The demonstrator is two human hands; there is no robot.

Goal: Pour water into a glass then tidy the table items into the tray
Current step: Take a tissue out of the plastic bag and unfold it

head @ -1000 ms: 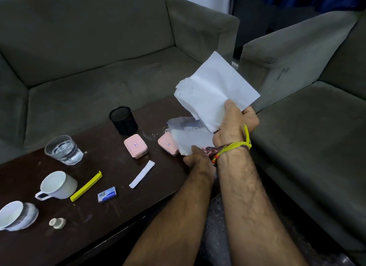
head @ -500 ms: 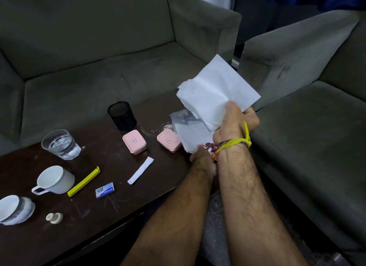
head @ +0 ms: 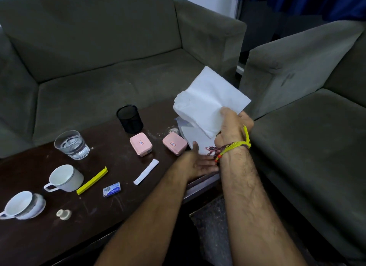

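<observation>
My right hand (head: 231, 127), raised above the right end of the dark table (head: 29, 246), grips a wad of white tissues (head: 208, 99) between thumb and curled fingers. My left hand (head: 198, 160) lies beneath it, palm up and fingers relaxed, thumb touching the clear plastic tissue packet (head: 190, 133). Two pink lidded boxes (head: 141, 144) (head: 174, 143) sit just left of the packet, behind a white sachet (head: 146, 171). A black mesh cup (head: 129, 118) stands at the far edge. The glass (head: 71, 145), holding water, stands farther left, with a white mug (head: 65, 178), yellow clip (head: 92, 180) and small blue packet (head: 111, 189) nearer me.
</observation>
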